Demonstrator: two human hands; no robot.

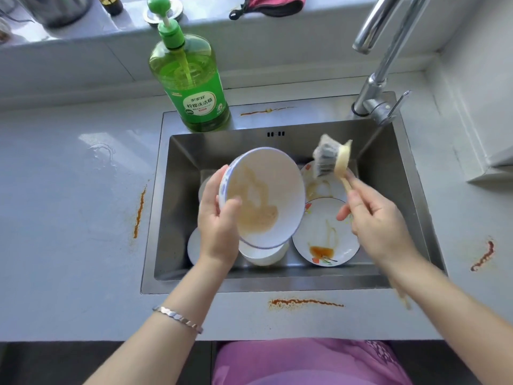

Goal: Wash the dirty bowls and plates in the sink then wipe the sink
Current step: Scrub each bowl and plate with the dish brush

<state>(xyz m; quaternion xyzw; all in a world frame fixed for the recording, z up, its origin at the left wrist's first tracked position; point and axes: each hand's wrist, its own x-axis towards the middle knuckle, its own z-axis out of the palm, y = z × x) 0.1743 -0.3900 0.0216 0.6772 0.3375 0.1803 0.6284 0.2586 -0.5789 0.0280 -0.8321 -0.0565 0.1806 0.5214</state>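
Bowls and plates are lying dirty inside the stainless sink. One blue-rimmed bowl is being held up over the sink's middle, tilted so its brown-smeared inside is facing the camera. The left hand is gripping this bowl at its rim, with the thumb lying inside and the fingers curling round the outside. A silver bracelet is circling that wrist, in front of the sink.

The right hand is hovering over the sink's right half. Its fingers are closing round the pale handle of a dish brush, whose grey bristle head is pointing toward the sink's back right corner, just apart from the held bowl.

Under the held bowl, a plain white bowl is sitting on the sink floor near the front wall. Two floral plates are lying in the sink's right half. The nearer plate is carrying an orange sauce smear, and the farther plate, partly hidden by brush and bowl, is showing brownish streaks. Another white dish is peeking out in the sink's left half behind the left hand.

A green dish-soap bottle is standing on the sink's back left ledge. A chrome faucet is rising from its back right corner. Orange-red stains are streaking the counter around the sink.
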